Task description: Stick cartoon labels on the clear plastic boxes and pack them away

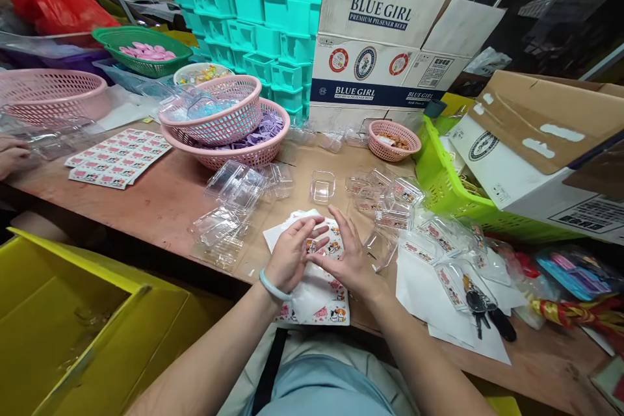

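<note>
My left hand [291,255] and my right hand [347,259] meet over a white sticker sheet [319,299] printed with small cartoon stickers, lying at the table's near edge. The fingertips of both hands pinch together at one sticker on the sheet; what they grip is too small to make out. A pale bangle sits on my left wrist. A small clear plastic box [322,186] stands just beyond my hands. Clear lidded boxes [234,198] are heaped to the left, and stickered boxes [404,194] lie to the right.
Stacked pink baskets [229,118] stand at the back left, a small pink basket [394,140] at the back. More sticker sheets [119,157] lie left. A green crate [446,185], cardboard boxes [385,55], keys [480,309] and a yellow bin [73,318] surround me. Another person's hand [12,157] rests far left.
</note>
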Tool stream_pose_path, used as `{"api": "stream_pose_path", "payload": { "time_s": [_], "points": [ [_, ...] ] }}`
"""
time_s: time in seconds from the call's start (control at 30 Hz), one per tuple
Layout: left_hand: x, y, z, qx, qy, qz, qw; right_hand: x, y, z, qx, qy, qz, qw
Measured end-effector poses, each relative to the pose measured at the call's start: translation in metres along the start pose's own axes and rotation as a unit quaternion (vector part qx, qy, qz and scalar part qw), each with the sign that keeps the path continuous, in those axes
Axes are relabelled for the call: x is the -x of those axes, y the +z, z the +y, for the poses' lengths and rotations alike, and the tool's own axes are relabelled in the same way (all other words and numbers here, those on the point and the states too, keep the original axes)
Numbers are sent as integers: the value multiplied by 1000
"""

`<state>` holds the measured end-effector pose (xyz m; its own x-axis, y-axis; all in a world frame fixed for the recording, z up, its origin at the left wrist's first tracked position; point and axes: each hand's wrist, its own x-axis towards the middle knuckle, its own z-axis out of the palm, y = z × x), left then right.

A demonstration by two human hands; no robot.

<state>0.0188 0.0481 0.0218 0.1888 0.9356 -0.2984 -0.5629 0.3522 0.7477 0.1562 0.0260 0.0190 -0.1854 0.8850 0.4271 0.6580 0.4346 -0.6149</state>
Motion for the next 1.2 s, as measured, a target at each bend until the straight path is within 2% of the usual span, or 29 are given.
{"api": "stream_pose_path", "payload": {
  "time_s": [0.07, 0.17, 0.23, 0.3, 0.37, 0.4, 0.47, 0.53, 0.57, 0.63, 0.7, 0.73, 0.83, 0.87, 0.93, 1.0, 1.1, 1.2],
  "points": [
    [0, 0, 1, 7, 26, 48, 999, -7, -5, -2, 7, 13, 38, 999],
    [7, -1, 0, -11, 61, 127, 990, -11, -9, -1, 86, 11, 144, 986],
    [14, -2, -1, 4, 33, 115, 993, -9, -9, 2, 176, -40, 166, 970],
    [20, -2, -2, 30, -15, 59, 998, -5, -6, 5, 234, -107, 135, 957],
    [21, -3, -2, 37, -27, 22, 999, -1, -2, 6, 232, -141, 88, 958],
    [20, -4, -2, 36, -18, 25, 999, 1, 0, 5, 213, -140, 65, 965],
    [14, -7, -1, 31, 6, 54, 998, 1, 3, 2, 148, -92, 39, 984],
    [8, -13, 1, 15, 21, 67, 997, -2, 4, 2, 38, 9, 43, 998],
    [6, -15, 3, -2, 24, 59, 998, -6, 4, 4, -34, 66, 32, 997],
    [4, -20, 6, -43, 24, 24, 998, -19, 3, 12, -171, 150, -37, 973],
    [5, -22, 7, -53, 10, 10, 999, -41, 1, 26, -225, 159, -92, 957],
    [5, -23, 7, -38, 1, 21, 999, -55, 1, 34, -209, 144, -79, 964],
    [7, -21, 4, 33, -25, 75, 996, -108, 4, 60, -95, 87, 35, 991],
    [6, -19, 2, 49, -38, 77, 995, -126, 7, 68, -46, 73, 38, 996],
    [3, -16, 0, 72, -76, 51, 993, -154, 14, 82, 42, 63, -5, 997],
    [-2, -14, 0, 97, -118, 28, 988, -171, 21, 90, 97, 71, -47, 992],
    [-10, -14, 4, 144, -144, 31, 979, -167, 26, 84, 95, 73, -36, 992],
    [-13, -12, 9, 185, -137, 7, 973, -134, 24, 65, 70, 19, 61, 995]
  ]
}}
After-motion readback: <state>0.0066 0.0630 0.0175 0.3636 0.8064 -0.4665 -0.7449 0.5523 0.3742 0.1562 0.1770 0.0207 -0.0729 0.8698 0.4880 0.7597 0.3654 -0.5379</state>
